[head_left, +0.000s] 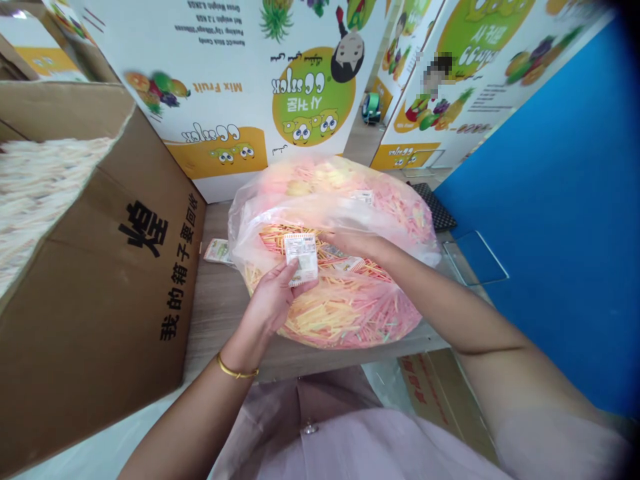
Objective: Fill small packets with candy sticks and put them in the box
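The left hand (273,298) is closed on a small white sachet (301,259) with crimped edges, pinching it between thumb and fingers and holding it up just over the mouth of a large clear plastic bag (340,300). The bag is packed with thin pink and yellow candy sticks (320,313) and lies on a wooden counter (220,320). A gold bangle (237,368) circles the left wrist. The right hand (351,243) is open and relaxed, its fingers (333,237) stretched out flat on the gathered plastic, just beside the sachet and not gripping it. A second printed packet (345,261) lies among the sticks just below the right hand, and a third (217,251) lies on the counter against the bag's left side. To the left, a brown cardboard box (115,253) with black Chinese lettering stands open, holding pale shredded filling (35,200). Printed fruit-candy cartons (235,87) stand behind the bag, a black mat (435,207) sits beyond it, and a blue panel (540,200) runs along the right side
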Available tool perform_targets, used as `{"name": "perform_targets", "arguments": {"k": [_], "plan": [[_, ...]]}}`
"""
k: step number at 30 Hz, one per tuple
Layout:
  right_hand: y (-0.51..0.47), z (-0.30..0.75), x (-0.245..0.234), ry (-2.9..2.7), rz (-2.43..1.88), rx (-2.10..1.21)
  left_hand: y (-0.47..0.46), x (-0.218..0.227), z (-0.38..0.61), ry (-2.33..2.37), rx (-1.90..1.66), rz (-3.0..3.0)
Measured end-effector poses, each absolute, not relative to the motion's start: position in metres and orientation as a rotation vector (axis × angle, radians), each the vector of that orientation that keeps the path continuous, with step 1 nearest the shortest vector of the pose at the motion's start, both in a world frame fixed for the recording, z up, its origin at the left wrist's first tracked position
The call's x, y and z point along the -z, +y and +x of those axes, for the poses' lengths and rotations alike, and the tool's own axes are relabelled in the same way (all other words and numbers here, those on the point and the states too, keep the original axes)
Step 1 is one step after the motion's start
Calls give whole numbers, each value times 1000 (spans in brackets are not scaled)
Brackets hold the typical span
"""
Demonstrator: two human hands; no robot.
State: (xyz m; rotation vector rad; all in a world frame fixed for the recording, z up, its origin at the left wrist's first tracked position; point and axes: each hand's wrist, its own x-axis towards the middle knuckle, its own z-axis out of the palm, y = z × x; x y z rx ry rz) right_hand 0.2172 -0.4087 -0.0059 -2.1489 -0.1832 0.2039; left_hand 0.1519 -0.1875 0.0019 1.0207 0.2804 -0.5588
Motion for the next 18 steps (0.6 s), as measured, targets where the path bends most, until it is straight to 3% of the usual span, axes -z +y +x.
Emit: {"name": "perform_targets", "arguments": {"k": [12,18], "plan": [[-393,186,-19,-179,-2041,-394,-197,3,150,239,472,1059],[-397,180,-24,-215,-2067,-201,-195,8,152,213,438,1109]]}}
